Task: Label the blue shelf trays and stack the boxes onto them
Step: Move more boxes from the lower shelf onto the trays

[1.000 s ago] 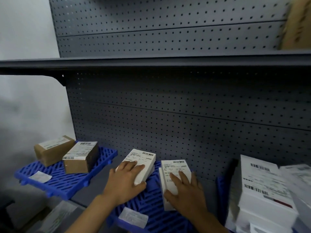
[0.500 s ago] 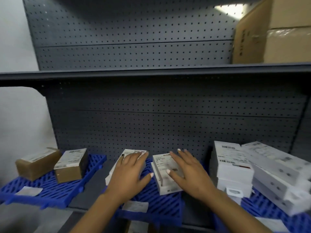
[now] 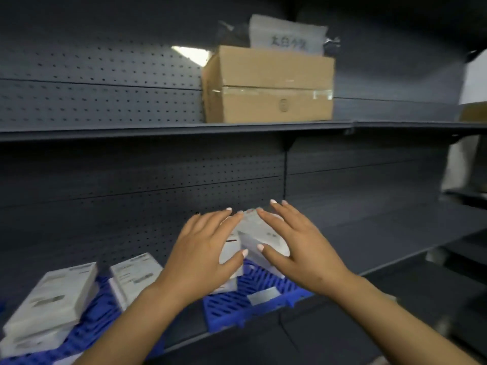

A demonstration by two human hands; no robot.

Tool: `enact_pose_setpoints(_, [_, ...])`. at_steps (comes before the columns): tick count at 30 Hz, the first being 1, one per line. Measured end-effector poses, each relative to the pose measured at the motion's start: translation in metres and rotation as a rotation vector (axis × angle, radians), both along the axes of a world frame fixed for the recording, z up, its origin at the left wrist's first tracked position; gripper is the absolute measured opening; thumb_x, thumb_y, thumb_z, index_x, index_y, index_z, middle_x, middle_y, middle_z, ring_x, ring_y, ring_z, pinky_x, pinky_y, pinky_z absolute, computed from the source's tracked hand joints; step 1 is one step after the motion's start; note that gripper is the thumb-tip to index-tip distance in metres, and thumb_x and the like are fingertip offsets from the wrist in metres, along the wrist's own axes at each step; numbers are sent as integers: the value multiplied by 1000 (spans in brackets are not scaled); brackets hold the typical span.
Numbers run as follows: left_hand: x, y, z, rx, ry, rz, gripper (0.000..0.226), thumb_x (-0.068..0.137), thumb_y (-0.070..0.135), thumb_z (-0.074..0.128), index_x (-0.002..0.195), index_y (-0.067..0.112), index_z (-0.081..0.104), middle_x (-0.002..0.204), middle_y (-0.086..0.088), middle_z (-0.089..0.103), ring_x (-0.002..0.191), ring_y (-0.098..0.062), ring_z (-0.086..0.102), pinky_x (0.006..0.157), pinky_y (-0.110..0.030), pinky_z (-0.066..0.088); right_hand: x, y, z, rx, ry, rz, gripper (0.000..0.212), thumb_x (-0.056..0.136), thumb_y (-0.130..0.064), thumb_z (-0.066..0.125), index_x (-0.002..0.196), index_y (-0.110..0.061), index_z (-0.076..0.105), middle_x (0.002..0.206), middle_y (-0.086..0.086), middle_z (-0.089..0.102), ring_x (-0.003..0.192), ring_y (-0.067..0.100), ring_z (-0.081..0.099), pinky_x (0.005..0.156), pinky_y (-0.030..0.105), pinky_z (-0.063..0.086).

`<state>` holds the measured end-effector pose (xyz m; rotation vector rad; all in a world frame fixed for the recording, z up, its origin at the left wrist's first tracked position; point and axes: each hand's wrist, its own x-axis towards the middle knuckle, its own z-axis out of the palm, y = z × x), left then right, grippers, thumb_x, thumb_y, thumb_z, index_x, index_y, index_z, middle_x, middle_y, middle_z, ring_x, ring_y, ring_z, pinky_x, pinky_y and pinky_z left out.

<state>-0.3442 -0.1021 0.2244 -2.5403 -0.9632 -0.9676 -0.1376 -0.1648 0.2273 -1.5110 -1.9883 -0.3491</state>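
1. Left hand (image 3: 201, 255): palm down, fingers straight and slightly spread, lying on the top and left side of the white box stack (image 3: 232, 259); thumb against its near face.
2. Right hand (image 3: 295, 248): palm down, fingers straight and spread, lying on the tilted white box (image 3: 263, 239) just beside the stack; thumb touching its near edge.
3. Both white piles sit on the right blue tray (image 3: 253, 299), on the lower grey shelf (image 3: 369, 246). A small white label (image 3: 263, 296) lies flat near the tray's front edge.
4. Left blue tray (image 3: 89, 322): carries two more white boxes, one at far left (image 3: 52, 299) on a lower one, one nearer the middle (image 3: 135, 275). Printing blurred, unreadable.
5. Upper shelf (image 3: 168, 129): brown cardboard carton (image 3: 268, 85), a handwritten paper sheet (image 3: 287, 35) on top.
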Motion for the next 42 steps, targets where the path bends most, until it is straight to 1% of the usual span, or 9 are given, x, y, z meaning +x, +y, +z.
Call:
enact_pose_setpoints(2, [39, -8, 8, 15, 17, -60, 65, 86, 60, 40, 143, 28, 38, 143, 7, 43, 129, -11, 36, 109, -41, 31, 39, -22, 8, 24, -14, -79, 67, 86, -64, 29, 147, -40, 17, 158, -6, 13, 146, 13, 3, 117, 32, 13])
enact_pose_setpoints(6, [129, -29, 26, 42, 31, -162, 68, 85, 63, 36, 144, 30, 35, 145, 7, 42, 130, -12, 37, 109, -33, 25, 119, -72, 22, 50, -36, -220, 66, 87, -63, 30, 147, -40, 19, 158, -6, 14, 146, 13, 3, 116, 30, 11])
enact_pose_setpoints(13, [293, -77, 46, 77, 14, -293, 72, 83, 64, 34, 144, 27, 37, 144, 3, 44, 130, -17, 42, 107, -35, 29, 259, -161, 44, 51, -90, -432, 63, 93, -54, 42, 148, -39, 16, 159, -5, 9, 146, 12, -1, 116, 28, 5])
enact_pose_setpoints(17, [369, -105, 44, 48, 12, -347, 77, 80, 69, 27, 147, 31, 28, 149, 6, 36, 136, -14, 33, 112, -37, 26, 326, -201, 48, 30, -117, -516, 63, 92, -54, 43, 147, -39, 16, 159, -5, 10, 146, 13, -1, 111, 24, 1])
enact_pose_setpoints(22, [448, -124, 41, 19, 104, -378, 86, 75, 74, 16, 150, 33, 12, 156, 7, 21, 141, -13, 21, 116, -35, 19, 397, -234, 46, -3, -103, -607, 65, 92, -55, 43, 148, -39, 17, 159, -4, 11, 146, 14, 1, 116, 30, 7])
enact_pose_setpoints(25, [492, -126, 41, 18, 121, -403, 87, 74, 75, 14, 150, 33, 12, 156, 7, 21, 141, -13, 21, 116, -35, 18, 435, -241, 45, -12, -77, -651, 64, 92, -55, 42, 148, -40, 16, 159, -5, 10, 146, 15, 2, 117, 32, 8])
enact_pose_setpoints(31, [585, -104, 44, 34, 131, -442, 86, 73, 75, 11, 150, 35, 8, 156, 9, 17, 141, -10, 17, 116, -32, 13, 518, -229, 47, -37, -96, -722, 64, 93, -54, 42, 148, -39, 13, 159, -4, 8, 146, 14, -1, 114, 26, 2])
enact_pose_setpoints(36, [666, -66, 50, 72, 115, -455, 86, 74, 74, 13, 150, 34, 10, 156, 8, 17, 142, -12, 18, 116, -34, 14, 601, -196, 53, -25, -97, -758, 64, 92, -54, 43, 148, -39, 15, 159, -5, 9, 146, 14, 0, 117, 32, 8])
enact_pose_setpoints(42, [760, -15, 69, 90, 50, -465, 84, 77, 73, 19, 150, 32, 16, 155, 6, 24, 140, -14, 24, 114, -35, 17, 703, -147, 68, 2, -75, -767, 65, 92, -53, 44, 148, -40, 14, 159, -6, 9, 146, 13, 1, 116, 31, 9])
